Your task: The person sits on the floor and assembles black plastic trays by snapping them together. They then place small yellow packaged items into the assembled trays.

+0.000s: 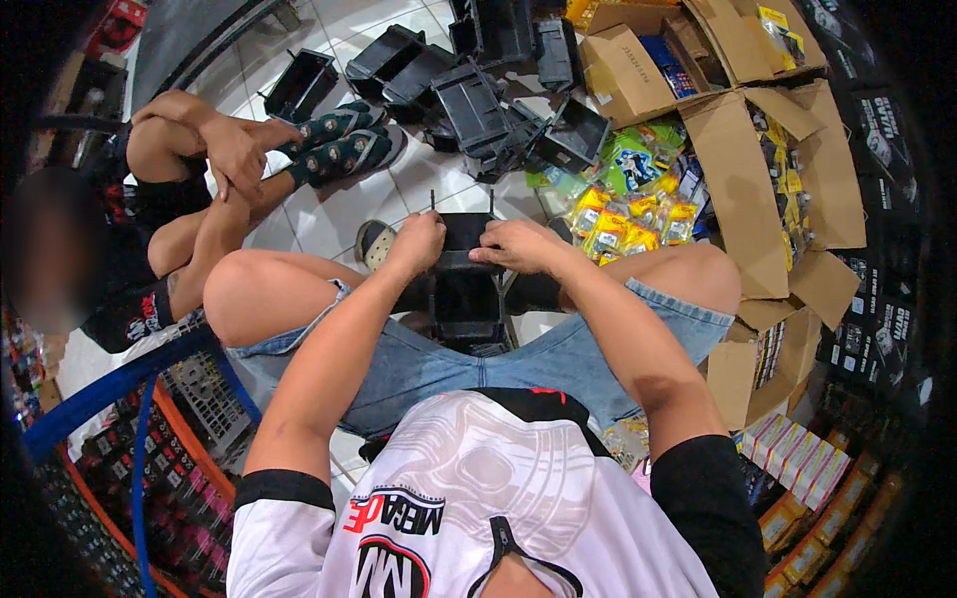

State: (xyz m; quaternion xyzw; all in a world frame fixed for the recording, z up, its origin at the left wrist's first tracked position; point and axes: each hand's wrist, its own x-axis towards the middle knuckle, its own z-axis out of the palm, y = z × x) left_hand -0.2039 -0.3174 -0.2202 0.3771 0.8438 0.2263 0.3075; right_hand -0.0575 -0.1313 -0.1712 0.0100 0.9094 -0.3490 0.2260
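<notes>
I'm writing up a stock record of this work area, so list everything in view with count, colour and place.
Held bin: one, black, between the knees
Lower bin: one, black, nearer the body
Loose bins: several overlapping, black, floor ahead
Yellow packets: many, yellow, floor right
Green packets: count unclear, green, beyond these
Cardboard boxes: several, brown, right
Printed cartons: several, black, far right
Rail: one, blue, lower left
Floor: tiled, white, ahead
Co-worker: one, dark clothing, left
Jeans: one pair, blue, on the wearer
Hands: two, bare, left and right gripping the held bin
</notes>
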